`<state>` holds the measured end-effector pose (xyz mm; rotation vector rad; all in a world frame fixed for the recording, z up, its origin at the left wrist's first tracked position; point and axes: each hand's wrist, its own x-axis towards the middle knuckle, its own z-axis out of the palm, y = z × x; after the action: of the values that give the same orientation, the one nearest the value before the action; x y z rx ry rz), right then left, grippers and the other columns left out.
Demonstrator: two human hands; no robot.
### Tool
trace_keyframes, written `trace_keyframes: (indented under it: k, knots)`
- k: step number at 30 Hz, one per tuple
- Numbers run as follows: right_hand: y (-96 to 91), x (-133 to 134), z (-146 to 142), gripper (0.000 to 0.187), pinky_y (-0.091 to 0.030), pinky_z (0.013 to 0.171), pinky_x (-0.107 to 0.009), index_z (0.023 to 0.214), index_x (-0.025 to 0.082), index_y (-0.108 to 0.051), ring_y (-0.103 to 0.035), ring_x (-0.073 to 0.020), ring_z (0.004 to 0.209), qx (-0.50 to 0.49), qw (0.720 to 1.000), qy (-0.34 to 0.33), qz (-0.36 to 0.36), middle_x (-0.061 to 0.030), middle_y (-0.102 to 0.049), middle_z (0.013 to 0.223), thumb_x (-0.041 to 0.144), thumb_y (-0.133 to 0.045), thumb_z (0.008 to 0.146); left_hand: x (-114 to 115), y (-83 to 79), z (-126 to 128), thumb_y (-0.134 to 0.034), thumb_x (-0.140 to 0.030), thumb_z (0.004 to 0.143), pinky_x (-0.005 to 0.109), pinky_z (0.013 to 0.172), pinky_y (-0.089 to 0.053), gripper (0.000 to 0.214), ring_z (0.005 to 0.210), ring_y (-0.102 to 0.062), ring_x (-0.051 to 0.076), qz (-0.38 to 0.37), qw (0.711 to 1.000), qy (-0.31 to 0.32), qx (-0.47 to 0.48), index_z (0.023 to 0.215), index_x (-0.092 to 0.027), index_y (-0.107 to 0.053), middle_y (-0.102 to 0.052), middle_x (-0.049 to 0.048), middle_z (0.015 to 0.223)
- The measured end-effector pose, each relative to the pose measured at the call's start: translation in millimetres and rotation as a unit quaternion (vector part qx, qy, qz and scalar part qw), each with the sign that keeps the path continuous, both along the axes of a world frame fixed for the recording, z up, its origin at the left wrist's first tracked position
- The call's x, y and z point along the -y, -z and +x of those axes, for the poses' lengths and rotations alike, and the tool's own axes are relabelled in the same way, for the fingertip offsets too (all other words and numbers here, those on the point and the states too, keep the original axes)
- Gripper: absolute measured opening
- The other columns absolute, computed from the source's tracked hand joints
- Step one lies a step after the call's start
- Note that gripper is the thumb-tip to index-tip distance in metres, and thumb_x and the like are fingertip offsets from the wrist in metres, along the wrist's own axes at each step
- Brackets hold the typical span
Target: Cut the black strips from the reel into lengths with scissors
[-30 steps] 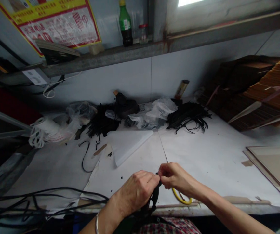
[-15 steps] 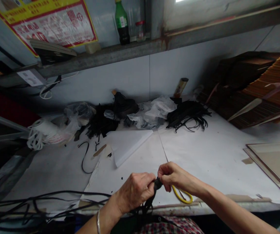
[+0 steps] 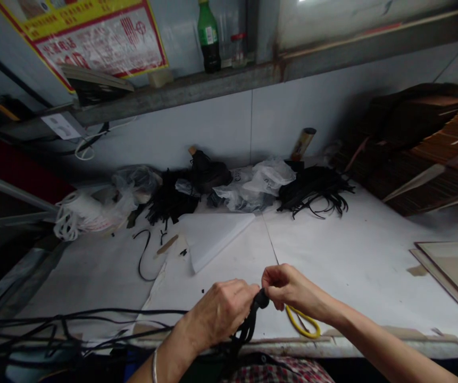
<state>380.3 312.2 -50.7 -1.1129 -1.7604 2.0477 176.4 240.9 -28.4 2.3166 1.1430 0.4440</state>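
Note:
Near the table's front edge, my left hand (image 3: 231, 307) is closed round a bundle of black straps (image 3: 248, 324), which ends in a dark knot-like lump. My right hand (image 3: 282, 284) pinches at the top of that lump with thumb and forefinger; the exact piece between those fingertips is hidden. Long black strands (image 3: 105, 319) run off to the left, passing behind my left forearm. Just below my right hand lies a yellow-handled tool (image 3: 304, 324), probably scissors, partly covered by the hand.
Black strap piles (image 3: 312, 189), plastic bags (image 3: 258, 181) and a dark shoe (image 3: 210, 173) line the wall. A folded white sheet (image 3: 213, 236) lies mid-table. Flat boards (image 3: 456, 271) are at right, a white roll (image 3: 79, 210) at left. A green bottle (image 3: 208, 37) stands on the ledge.
The camera view has shifted slightly, so the surroundings sit further right. Both hands stay together at the black bundle, and more of its dark lump and hanging straps shows between them.

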Motion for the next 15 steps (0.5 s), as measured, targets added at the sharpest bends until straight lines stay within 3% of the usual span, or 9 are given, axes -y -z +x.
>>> trace_keyframes:
  k: [3, 5, 9, 12, 15]
  knots:
    - [-0.6, -1, -1, 0.01, -0.032, 0.046, -0.018, 0.071, 0.012, -0.055, -0.049, -0.0101, 0.052, 0.005, 1.0, -0.009, 0.005, 0.0012, -0.054, 0.055, 0.016, -0.047, 0.066, -3, 3.4, -2, -0.038, -0.013, 0.091, 0.029, 0.071, -0.046, 0.024, 0.074, -0.058, 0.018, 0.052, 0.997, 0.026, -0.044, 0.104, -0.014, -0.058, -0.062, 0.0067, 0.081]
    - [-3.3, -1, -1, 0.009, -0.031, 0.047, -0.018, 0.072, 0.012, -0.055, -0.049, -0.0097, 0.053, -0.003, 1.0, -0.014, 0.005, 0.0012, -0.054, 0.056, 0.016, -0.048, 0.067, -5, 6.0, -1, -0.042, -0.013, 0.089, 0.027, 0.07, -0.044, 0.021, 0.071, -0.056, 0.016, 0.06, 0.998, -0.003, -0.008, 0.097, -0.015, -0.06, -0.061, 0.005, 0.077]
    - [-9.8, -3, -1, 0.013, -0.029, 0.051, -0.019, 0.077, 0.011, -0.056, -0.048, -0.0093, 0.056, -0.038, 0.999, -0.03, -0.012, 0.0002, -0.056, 0.06, 0.018, -0.051, 0.067, -7, 6.0, 3, -0.049, -0.007, 0.081, 0.022, 0.07, -0.042, 0.02, 0.071, -0.055, 0.012, -0.033, 0.984, -0.108, 0.134, 0.088, -0.016, -0.065, -0.06, 0.002, 0.074]
    - [-12.3, -4, -3, 0.016, -0.03, 0.055, -0.021, 0.08, 0.01, -0.057, -0.046, -0.0098, 0.056, -0.083, 0.995, -0.037, -0.038, -0.0011, -0.056, 0.059, 0.021, -0.053, 0.07, -7, 11.0, 8, -0.053, -0.008, 0.077, 0.02, 0.068, -0.041, 0.016, 0.069, -0.054, 0.01, -0.119, 0.949, -0.188, 0.222, 0.08, -0.015, -0.067, -0.058, 0.0003, 0.071]
    - [-13.7, -6, -6, 0.018, -0.03, 0.057, -0.021, 0.079, 0.01, -0.056, -0.045, -0.0099, 0.056, -0.099, 0.994, -0.016, -0.046, -0.001, -0.055, 0.057, 0.025, -0.053, 0.069, -6, 23.1, 14, -0.054, -0.015, 0.079, 0.02, 0.061, -0.042, 0.011, 0.065, -0.054, 0.011, -0.216, 0.887, -0.257, 0.319, 0.08, -0.014, -0.065, -0.057, 0.0003, 0.07]
